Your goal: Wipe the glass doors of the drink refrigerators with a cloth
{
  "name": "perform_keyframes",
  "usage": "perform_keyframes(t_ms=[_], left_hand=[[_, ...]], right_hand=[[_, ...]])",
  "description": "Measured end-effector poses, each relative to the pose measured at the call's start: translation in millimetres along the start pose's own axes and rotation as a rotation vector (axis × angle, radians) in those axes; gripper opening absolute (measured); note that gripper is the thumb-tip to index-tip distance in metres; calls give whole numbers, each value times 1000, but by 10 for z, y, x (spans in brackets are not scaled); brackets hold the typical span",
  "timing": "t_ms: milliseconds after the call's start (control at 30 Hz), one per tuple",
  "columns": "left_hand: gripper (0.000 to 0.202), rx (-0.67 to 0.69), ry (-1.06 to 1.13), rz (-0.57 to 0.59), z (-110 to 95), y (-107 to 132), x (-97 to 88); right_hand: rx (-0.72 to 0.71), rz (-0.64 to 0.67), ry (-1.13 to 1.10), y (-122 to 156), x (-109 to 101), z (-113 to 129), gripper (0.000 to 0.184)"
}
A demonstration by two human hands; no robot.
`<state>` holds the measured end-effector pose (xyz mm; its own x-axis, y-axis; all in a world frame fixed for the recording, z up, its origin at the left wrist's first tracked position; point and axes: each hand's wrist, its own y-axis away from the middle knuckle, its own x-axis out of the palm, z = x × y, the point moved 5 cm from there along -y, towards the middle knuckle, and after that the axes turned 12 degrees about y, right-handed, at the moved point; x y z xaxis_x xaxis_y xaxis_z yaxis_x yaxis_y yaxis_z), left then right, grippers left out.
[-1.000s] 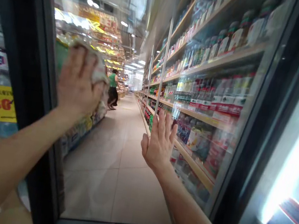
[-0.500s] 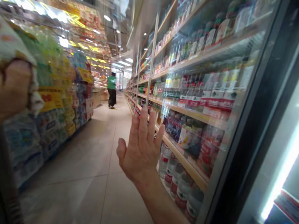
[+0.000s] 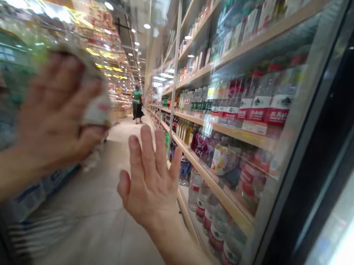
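In the head view, a glass door pane [image 3: 99,232] with faint reflections stretches in front of me. My left hand [image 3: 60,108], smeared by motion, presses a pale patterned cloth [image 3: 98,110] to the pane. The cloth bunches beneath its fingers and sticks out past the thumb. Lower and to the right, my right hand [image 3: 151,180] is held up with straight, slightly spread fingers and nothing in it. Its palm faces away from me, seemingly flat against the same glass.
Shelves of bottled drinks [image 3: 224,154] line the right side. A dark door frame [image 3: 299,171] stands nearer, beside a bright light strip [image 3: 350,252]. Stacked packaged goods [image 3: 33,199] are at left. Down the aisle is a person in a green top [image 3: 137,98].
My left hand has swept right across the glass with the cloth, toward my right hand. The right hand stays raised and appears slightly further left. The camera view has shifted a little.
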<state>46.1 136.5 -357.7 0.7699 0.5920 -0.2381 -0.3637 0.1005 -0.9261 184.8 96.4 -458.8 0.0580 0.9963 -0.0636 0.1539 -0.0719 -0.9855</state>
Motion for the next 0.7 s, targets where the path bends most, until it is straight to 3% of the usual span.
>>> perform_keyframes(t_ms=[67, 100, 133, 200, 267, 300, 367, 467, 533, 633, 667, 700], left_hand=[[59, 134, -75, 141, 65, -231, 55], [60, 136, -124, 170, 187, -367, 31], [61, 66, -171, 140, 363, -510, -41], [63, -201, -235, -52, 738, -705, -265], [63, -372, -251, -233, 877, -674, -377], [63, -307, -247, -220, 795, -595, -315], [57, -20, -220, -40, 451, -278, -23], [56, 386, -153, 234, 46, 473, 341], [62, 255, -212, 177, 191, 817, 295], [69, -216, -348, -204, 582, 1109, 2], [70, -295, -357, -260, 601, 1182, -13], [70, -298, -345, -245, 541, 1233, 42]], right_hand=[[-5, 17, 5, 7, 36, -8, 55], [-5, 27, 9, 9, 53, -7, 54], [-5, 34, 12, 10, 69, -4, 53], [-2, 43, 20, 11, 103, 5, 53], [-2, 34, 25, 9, 131, 11, 53], [2, 24, 27, 9, 143, 9, 52], [8, 4, 29, 9, 165, -2, 51], [7, -33, 27, 14, 180, -24, 47], [0, -40, 31, 20, 187, -33, 46], [-11, -39, 32, 27, 194, -41, 46], [-13, -41, 29, 29, 194, -44, 46], [-13, -43, 24, 33, 194, -49, 47]])
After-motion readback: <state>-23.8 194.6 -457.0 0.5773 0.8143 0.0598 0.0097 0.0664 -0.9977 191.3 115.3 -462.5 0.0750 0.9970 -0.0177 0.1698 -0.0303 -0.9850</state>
